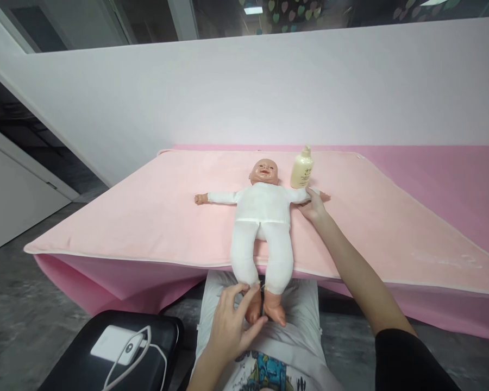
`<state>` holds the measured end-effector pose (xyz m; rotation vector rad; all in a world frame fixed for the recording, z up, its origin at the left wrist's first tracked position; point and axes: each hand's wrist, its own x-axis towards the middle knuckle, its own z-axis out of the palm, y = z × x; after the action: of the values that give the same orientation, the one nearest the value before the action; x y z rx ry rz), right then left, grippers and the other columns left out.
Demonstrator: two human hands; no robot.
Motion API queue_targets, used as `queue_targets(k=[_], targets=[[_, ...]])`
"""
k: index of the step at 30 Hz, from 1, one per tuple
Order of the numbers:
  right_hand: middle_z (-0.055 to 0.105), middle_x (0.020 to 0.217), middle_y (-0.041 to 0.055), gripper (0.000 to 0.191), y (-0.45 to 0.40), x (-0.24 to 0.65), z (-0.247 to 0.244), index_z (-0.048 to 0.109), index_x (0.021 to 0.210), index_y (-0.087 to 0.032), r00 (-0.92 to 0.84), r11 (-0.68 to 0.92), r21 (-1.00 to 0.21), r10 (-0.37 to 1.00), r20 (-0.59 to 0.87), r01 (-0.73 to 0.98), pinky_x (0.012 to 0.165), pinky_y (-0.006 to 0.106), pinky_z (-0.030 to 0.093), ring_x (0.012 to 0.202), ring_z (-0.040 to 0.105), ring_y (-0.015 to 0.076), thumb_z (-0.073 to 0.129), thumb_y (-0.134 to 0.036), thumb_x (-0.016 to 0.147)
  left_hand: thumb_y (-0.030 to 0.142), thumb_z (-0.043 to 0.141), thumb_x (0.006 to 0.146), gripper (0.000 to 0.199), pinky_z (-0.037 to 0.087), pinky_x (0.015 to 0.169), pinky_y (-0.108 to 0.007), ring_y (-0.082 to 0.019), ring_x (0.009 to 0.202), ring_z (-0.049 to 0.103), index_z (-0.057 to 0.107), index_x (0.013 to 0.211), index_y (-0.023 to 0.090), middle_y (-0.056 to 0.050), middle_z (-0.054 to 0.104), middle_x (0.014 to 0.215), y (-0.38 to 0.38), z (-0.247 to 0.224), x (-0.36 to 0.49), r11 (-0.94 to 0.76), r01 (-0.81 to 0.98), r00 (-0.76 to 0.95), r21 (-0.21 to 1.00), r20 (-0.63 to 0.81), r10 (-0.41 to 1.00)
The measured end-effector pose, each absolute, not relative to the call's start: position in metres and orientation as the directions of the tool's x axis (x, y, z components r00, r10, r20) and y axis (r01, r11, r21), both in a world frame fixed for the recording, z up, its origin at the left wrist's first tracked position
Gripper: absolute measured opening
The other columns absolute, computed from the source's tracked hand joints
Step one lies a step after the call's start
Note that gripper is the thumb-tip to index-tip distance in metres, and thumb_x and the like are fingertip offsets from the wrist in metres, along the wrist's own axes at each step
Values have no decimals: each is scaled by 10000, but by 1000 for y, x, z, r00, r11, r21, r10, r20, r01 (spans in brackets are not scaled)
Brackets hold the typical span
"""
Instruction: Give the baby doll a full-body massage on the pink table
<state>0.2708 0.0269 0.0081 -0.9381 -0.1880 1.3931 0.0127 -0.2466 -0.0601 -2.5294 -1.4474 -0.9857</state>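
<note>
A baby doll in white cloth lies on its back on the pink blanket, arms spread wide and feet hanging past the front edge. My right hand is closed around its forearm on the right, near the wrist. Down at the feet, my left hand is beside the doll's left-side foot, its fingers apart and curved, with fingertips at the ankle. Just beyond my right hand stands a pale yellow pump bottle, upright.
A black chair seat at lower left carries a white power bank with a white cable. My lap is under the doll's feet. Behind the table rises a white wall with windows above.
</note>
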Motion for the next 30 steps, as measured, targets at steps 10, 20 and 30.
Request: queue_targets(k=[10,20,30], targets=[[681,935,2,123,27,271,7,592,1000,-213,220,-117,-639,879,-424,-760,782,293,594,814,649,129,553,-200,884,268,642,803,568,509,903,-394,-252,1071,525,467,1339,197,-130,467,1143,-246,-67,20,-527,814,292,243,614,733],[681,949,5,79,28,272,6,586,955,-203,231,-107,-657,884,-406,-746,757,271,595,832,647,124,549,-201,885,102,568,766,383,533,883,-387,-255,1166,516,561,1139,188,-149,396,1298,-253,-62,27,-329,786,-172,523,696,697],[681,1051,22,123,28,272,4,591,999,-212,237,-97,-665,888,-393,-740,836,315,585,961,650,143,546,-210,884,218,708,756,535,489,987,-417,-253,1207,562,502,1249,241,-110,528,1305,-236,-66,-3,-289,249,-707,925,377,599]])
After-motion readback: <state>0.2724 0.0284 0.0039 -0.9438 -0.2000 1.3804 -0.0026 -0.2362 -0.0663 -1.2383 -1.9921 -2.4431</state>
